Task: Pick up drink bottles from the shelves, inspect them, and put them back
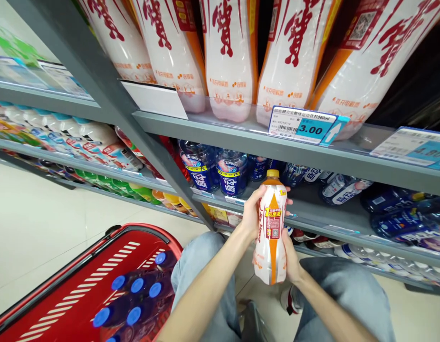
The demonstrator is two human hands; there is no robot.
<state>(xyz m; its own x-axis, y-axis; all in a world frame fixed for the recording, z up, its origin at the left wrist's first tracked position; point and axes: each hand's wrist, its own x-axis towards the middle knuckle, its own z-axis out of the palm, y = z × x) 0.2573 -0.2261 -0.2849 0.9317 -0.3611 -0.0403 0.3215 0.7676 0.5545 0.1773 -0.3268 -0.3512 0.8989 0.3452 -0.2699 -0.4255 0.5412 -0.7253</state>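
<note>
Between my knees I hold a drink bottle (273,259) upright, slightly tilted, with a yellow cap and a white, orange and red label. My left hand (253,213) wraps around its left side near the shoulder. On the right side, lower down, my right hand (291,256) grips it, its fingers partly hidden behind the bottle. Just beyond it, blue-labelled drink bottles (231,173) stand on the lower shelf (312,211), and others lie on their sides farther right.
A red shopping basket (73,280) at the lower left contains several dark bottles with blue caps (137,285). Above, a shelf holds a row of large white-and-orange bottles (229,61) behind a price tag (305,124). A grey shelf post (123,99) slants at left.
</note>
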